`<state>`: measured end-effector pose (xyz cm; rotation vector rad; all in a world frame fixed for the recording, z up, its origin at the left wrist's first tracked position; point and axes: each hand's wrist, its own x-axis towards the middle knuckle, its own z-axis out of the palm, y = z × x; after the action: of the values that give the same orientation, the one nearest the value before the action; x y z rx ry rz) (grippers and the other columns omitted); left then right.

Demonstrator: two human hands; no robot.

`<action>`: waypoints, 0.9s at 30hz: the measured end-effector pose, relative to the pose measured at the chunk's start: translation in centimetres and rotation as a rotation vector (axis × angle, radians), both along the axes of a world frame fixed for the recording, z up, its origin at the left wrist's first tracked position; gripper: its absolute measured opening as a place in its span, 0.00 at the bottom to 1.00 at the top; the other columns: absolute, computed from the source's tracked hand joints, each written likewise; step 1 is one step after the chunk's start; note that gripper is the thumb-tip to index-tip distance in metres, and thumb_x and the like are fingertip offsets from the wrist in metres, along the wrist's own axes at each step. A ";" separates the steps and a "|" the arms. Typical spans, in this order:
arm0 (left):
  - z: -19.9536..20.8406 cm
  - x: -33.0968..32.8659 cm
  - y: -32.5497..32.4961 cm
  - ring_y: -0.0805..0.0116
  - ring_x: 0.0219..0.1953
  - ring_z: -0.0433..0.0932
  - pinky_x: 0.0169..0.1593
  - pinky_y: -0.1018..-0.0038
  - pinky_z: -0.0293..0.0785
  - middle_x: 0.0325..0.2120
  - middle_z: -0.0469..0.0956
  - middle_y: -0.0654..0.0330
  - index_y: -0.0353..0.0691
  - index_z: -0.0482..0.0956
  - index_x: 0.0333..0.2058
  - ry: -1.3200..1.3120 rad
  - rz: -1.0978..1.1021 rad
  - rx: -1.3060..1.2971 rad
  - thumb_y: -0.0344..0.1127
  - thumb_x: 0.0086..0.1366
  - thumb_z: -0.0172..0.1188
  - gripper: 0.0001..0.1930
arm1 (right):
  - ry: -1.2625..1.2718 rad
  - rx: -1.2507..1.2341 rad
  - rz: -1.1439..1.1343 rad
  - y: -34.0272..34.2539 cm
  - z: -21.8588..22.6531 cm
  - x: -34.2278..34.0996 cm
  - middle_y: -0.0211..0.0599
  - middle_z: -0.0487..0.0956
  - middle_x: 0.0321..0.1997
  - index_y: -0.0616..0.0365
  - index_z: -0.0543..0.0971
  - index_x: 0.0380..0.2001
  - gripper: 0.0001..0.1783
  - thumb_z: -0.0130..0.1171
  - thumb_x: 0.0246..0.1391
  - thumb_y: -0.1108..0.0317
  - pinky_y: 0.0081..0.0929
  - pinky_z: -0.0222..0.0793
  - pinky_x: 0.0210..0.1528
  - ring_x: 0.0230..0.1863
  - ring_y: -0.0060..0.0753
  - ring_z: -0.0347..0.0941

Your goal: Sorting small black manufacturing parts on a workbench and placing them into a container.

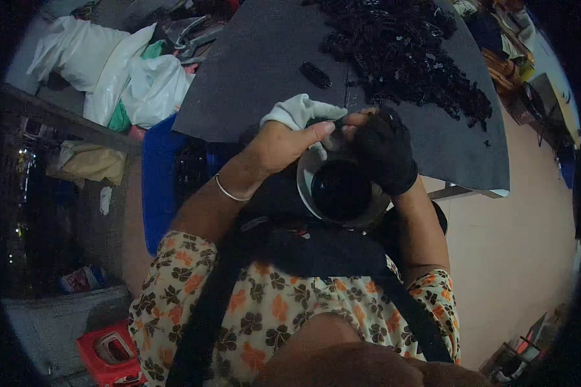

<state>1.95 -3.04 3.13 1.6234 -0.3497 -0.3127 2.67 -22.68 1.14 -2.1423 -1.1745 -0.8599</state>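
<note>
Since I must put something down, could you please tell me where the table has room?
The grey table is bare between its left edge and the lone black piece; a smaller patch lies between the right hand and the near right corner. The black pile crowds the far right.

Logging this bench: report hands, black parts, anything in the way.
Left hand, right hand close together. Anything pinched: too dark to tell. Black parts heaped on table ahead. Pale bucket close below.
</note>
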 end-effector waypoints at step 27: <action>-2.3 12.3 -1.3 0.51 0.41 0.73 0.44 0.63 0.71 0.42 0.74 0.55 0.41 0.79 0.30 -0.322 0.201 1.253 0.37 0.54 0.55 0.08 | 0.531 0.086 -0.317 -2.5 -1.1 4.2 0.48 0.75 0.38 0.57 0.74 0.41 0.17 0.57 0.44 0.69 0.36 0.68 0.42 0.39 0.43 0.72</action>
<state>14.23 -4.35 0.87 2.9361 -0.2194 -0.0897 6.85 -25.18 0.06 -2.3165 -0.5330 -0.4051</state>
